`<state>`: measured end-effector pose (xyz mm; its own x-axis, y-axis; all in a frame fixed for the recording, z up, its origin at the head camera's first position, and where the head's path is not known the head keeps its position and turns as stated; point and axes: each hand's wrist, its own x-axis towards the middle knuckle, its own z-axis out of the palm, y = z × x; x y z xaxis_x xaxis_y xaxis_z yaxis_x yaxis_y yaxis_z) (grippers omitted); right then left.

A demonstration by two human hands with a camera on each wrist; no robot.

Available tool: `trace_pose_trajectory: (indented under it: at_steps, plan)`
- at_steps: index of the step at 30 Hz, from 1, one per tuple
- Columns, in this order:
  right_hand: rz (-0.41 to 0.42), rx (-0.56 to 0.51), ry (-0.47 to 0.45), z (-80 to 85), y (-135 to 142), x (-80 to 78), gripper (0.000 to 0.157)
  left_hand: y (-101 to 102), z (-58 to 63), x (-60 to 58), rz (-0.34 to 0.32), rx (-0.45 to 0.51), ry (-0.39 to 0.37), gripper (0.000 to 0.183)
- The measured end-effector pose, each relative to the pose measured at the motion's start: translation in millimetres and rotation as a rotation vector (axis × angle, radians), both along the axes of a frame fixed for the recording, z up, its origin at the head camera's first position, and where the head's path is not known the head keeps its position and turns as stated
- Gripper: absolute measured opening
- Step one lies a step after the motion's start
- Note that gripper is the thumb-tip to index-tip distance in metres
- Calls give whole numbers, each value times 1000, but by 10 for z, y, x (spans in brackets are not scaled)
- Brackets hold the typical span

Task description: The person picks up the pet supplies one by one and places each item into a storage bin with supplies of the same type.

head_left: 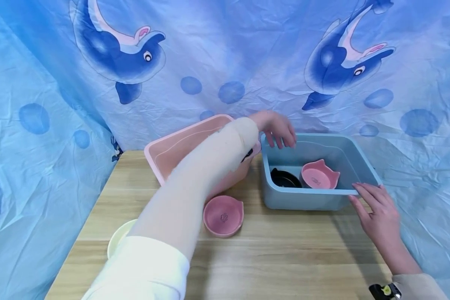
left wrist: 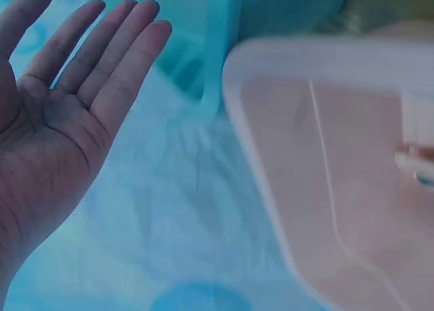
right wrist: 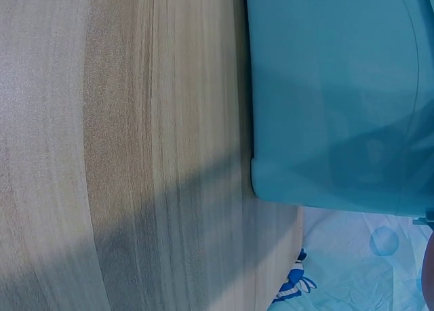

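Left hand: The left hand (head_left: 279,130) hangs at the blue bin's ten-o'clock corner, empty, fingers long and loose.
Right hand: The right hand (head_left: 376,212) sits at the bin's four-o'clock corner, fingers over the rim, thumb by the outer wall; whether it pinches or merely rests, I cannot tell. The hands are well apart.
Blue bin: The blue bin (head_left: 307,200) stands upright on the surface (head_left: 285,250), toward three o'clock in the head view.
Dishes inside: The black dish (head_left: 285,179) lies at the bin's eight o'clock, the boxed pink dish (head_left: 320,175) near six, both partly hidden by the near wall.
Dishes outside: The loose pink dish (head_left: 223,216) is at six o'clock, the yellow dish (head_left: 118,237) near eight, half behind the left arm.
Pink bin: The pink bin (head_left: 187,146) sits at nine o'clock, under the left forearm.
Handling: The step looks like work at the blue bin. Steady its rim with the right hand, lift the left forearm well over the pink bin, and lower any dish gently; these look hard enough to chip if knocked.
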<state>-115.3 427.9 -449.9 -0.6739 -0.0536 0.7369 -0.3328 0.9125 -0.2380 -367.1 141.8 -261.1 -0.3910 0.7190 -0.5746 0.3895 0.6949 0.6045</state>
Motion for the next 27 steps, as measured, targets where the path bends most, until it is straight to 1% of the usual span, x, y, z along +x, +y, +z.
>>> trace_pose_trajectory:
  at_steps: [2, 3, 5, 7, 9, 13, 16, 20, 23, 27]
  plan:
    - [1, 4, -9, 12, -12, -19, 75, -177, 134, 21, 18, 25, 17, 50]
    - [7, -4, 2, 13, -17, -32, 74, -269, 206, 40, 25, 36, 29, 50]
    - [15, -10, 13, 9, -19, -41, 73, -443, 346, 96, 33, 43, 56, 50]
    - [19, -14, 18, -3, -9, -38, 72, -614, 468, 159, 24, 46, 75, 50]
    - [27, -25, 39, -22, -7, -30, 70, -785, 570, 227, 18, 48, 100, 49]
    - [22, -27, 35, -41, 4, 2, 71, -1145, 707, 351, 13, 53, 132, 48]
    - [16, -21, 28, -48, 17, 20, 72, -1416, 748, 441, 19, 46, 173, 47]
    - [13, -11, 27, -44, 16, 24, 73, -1851, 763, 582, 50, 23, 243, 46]
    - [13, -13, 39, -38, 4, 17, 74, -2214, 746, 678, 61, 20, 301, 46]
    - [15, -17, 49, -20, -16, 16, 75, -2694, 671, 776, 71, 17, 381, 45]
